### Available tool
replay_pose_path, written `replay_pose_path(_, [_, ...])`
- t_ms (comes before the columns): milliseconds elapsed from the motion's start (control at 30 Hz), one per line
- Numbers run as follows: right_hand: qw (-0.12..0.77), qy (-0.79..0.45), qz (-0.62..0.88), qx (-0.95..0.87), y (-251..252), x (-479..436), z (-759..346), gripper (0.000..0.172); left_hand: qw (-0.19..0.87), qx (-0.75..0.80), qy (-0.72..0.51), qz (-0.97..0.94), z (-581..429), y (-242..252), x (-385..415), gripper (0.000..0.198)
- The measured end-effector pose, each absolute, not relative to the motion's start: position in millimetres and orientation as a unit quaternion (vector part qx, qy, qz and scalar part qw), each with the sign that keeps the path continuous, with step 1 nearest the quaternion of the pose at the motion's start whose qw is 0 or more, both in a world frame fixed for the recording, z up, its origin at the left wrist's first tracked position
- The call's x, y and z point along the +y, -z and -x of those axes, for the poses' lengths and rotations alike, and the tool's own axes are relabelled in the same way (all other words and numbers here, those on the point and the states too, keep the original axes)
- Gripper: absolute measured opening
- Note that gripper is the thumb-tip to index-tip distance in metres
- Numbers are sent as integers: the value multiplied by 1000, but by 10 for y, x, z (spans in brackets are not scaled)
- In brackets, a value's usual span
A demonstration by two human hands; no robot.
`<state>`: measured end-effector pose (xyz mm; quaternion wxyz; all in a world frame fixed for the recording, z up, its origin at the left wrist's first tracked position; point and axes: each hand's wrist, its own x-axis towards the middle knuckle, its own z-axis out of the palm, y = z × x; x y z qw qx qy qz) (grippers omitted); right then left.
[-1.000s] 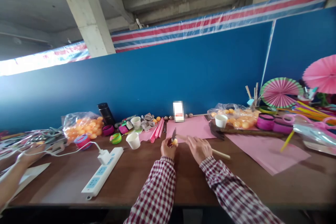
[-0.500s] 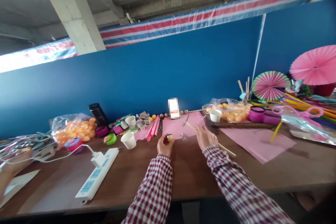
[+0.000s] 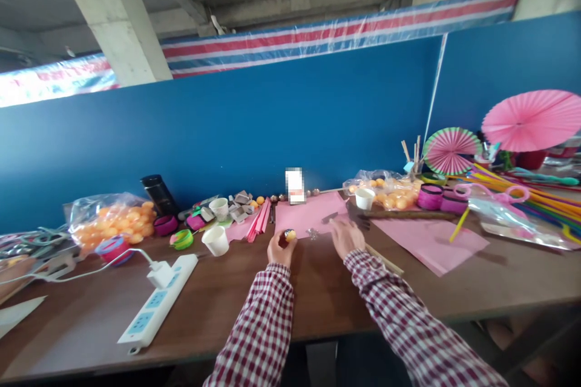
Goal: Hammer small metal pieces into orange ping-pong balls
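Note:
My left hand (image 3: 279,249) is curled around a small yellow-orange ball (image 3: 292,234) with a dark, shiny silvery patch on one side. It sits just above the table, near the front of a pink sheet (image 3: 295,216). To its right, my right hand (image 3: 347,239) is closed over the wooden handle (image 3: 384,259) of a small hammer, which runs back under the wrist. The blurred hammer head (image 3: 330,216) shows past the fingertips, over the sheet and apart from the ball. Between both hands lies a small heap of shiny silvery bits (image 3: 312,234), too small to make out.
A white power strip (image 3: 158,302) lies left. White paper cups (image 3: 215,240), bags of orange balls (image 3: 113,224) and pink strips (image 3: 258,221) line the back. Rightward are another pink sheet (image 3: 431,242), pink scissors (image 3: 492,196) and paper fans (image 3: 451,151). Another person's hand (image 3: 16,275) shows far left.
The hammer head has dropped and swung slightly right, away from the ball. My left hand still holds the ball. The view has shifted slightly, and the other person's hand has moved toward the left edge.

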<state>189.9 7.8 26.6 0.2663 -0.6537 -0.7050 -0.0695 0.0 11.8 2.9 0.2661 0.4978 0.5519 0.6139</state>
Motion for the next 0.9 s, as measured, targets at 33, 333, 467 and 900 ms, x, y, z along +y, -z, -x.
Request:
replay_pose_path(33, [263,63,630,-728,-268,64,-1825,29,269,553,-614,-494,2,-25,121,32])
replay_pose_path(333, [199,60,599,-773,-218,177,-1473,28,280,530,-624,-501,30,77,169,34])
replay_pose_path(467, [188,57,605,-772,-155,214,-1444,27,279,539,-617,-502,21,77,172,33])
replay_pose_path(900, [229,81,585,-774,-124,153,-1457,26,289,521,-618,-513,38,82,173,35])
